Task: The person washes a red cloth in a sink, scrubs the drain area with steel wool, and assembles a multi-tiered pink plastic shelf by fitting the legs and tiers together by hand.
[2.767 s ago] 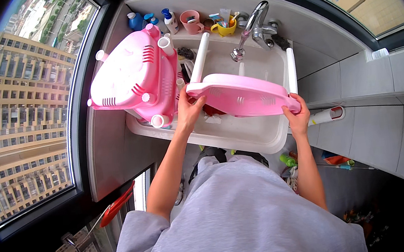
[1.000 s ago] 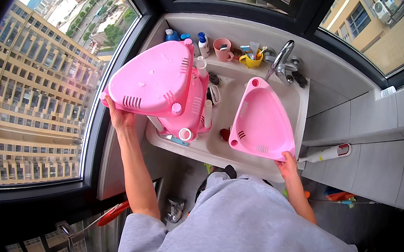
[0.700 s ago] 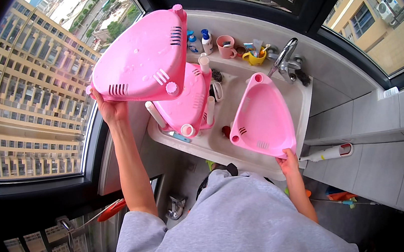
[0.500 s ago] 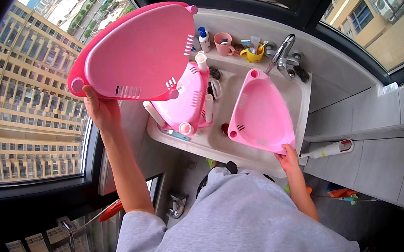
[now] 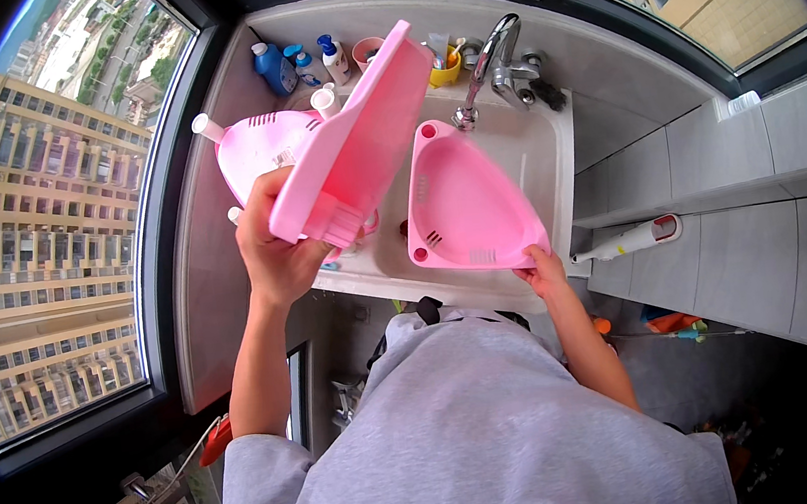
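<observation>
The sink (image 5: 527, 151) is the biggest thing before you, and the work hangs over it. The raised pink basket (image 5: 360, 146) stands steeply on edge in front of you, partly hiding the stacked pink basket (image 5: 256, 154) at the sink's left end; a swing that way could knock it, so give it room. The lower pink basket (image 5: 473, 198) lies over the basin on your right, hollow side up and near the tap (image 5: 499, 44); whether it touches the basin, you cannot tell from here. Your left hand (image 5: 280, 252) is curled closed around the raised basket's near end, all the weight on that one corner — keep the wrist firm and turn it slowly. Your right hand (image 5: 545, 273) is pinched closed on the lower basket's near corner, thumb on the rim; a light, level hold should do. Mind the yellow cup (image 5: 443, 70), just behind the raised basket's far edge. Smallest are the white tube (image 5: 207, 127) on the stacked basket and the corner socket (image 5: 428, 131) of the lower one — keep both free of knocks.
</observation>
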{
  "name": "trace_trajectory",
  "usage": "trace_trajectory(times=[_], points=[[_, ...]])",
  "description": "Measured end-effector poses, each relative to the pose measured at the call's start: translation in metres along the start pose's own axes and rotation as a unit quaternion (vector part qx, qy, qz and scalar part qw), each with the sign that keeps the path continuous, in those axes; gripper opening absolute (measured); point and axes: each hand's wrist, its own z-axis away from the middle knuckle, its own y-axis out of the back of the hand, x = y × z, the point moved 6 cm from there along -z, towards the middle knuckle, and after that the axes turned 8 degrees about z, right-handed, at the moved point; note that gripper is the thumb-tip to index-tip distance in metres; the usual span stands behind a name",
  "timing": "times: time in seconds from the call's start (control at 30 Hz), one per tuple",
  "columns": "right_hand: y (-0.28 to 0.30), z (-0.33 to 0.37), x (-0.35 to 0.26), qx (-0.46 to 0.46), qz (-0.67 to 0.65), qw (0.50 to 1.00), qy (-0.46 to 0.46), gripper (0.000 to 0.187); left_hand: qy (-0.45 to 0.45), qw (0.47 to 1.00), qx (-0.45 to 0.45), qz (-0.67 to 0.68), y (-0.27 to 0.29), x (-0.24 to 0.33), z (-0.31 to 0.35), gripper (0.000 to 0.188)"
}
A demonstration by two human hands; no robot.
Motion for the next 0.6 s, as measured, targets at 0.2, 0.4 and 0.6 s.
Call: trace_trajectory(times=[0.2,0.4,0.6], points=[[-0.014,-0.001,-0.001,-0.027,-0.02,0.999,-0.022,0.042,0.041,0.998,-0.022,0.043,-0.04,-0.025,0.017,0.037],[0.001,-0.003,-0.007,-0.027,-0.069,0.995,-0.066,0.036,0.055,0.998,-0.013,0.04,-0.049,-0.051,0.019,0.039],[0.009,-0.001,-0.016,-0.021,-0.11,0.991,-0.075,0.033,0.068,0.994,0.026,0.079,-0.042,-0.063,0.019,0.047]])
